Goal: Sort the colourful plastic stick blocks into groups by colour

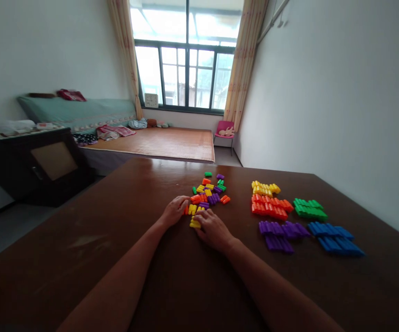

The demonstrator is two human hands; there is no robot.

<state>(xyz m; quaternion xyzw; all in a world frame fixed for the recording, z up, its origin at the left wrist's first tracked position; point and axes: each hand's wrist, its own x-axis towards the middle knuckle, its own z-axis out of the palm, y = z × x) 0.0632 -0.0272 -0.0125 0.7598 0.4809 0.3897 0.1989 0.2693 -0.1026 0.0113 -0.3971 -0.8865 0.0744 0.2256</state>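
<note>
A loose pile of small ribbed plastic blocks in orange, yellow, purple and green lies in the middle of the brown table. My left hand rests at the pile's left side, fingers extended and slightly bent, beside an orange block. On the near side, my right hand has its fingers curled at a yellow block; its fingertips partly cover the blocks there. Close to both hands is another yellow block. Purple blocks and a separate orange block lie farther right.
To the right, blocks sit in colour groups: yellow, orange, green, purple and blue. Beyond the table are a bed, a dark cabinet and a pink chair.
</note>
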